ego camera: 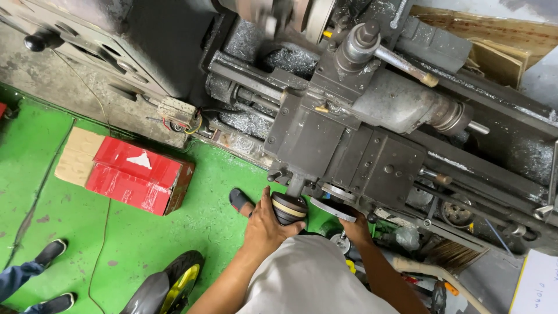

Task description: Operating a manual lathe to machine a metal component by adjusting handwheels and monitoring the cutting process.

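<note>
The left hand (266,225) is clenched on the lathe's cross-slide handle (289,208), while just beside it the right hand (356,228) grasps the carriage handwheel (332,209).

A box (131,174) lies on the floor (52,232) left of the lathe (360,145); both hands rest on its front handwheels, the wheel (180,279) behind-left.

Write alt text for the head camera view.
A person's left hand grips a dark round crank knob on a grey metal lathe, right hand on a silver handwheel; a red cardboard box lies on the green floor.
</note>
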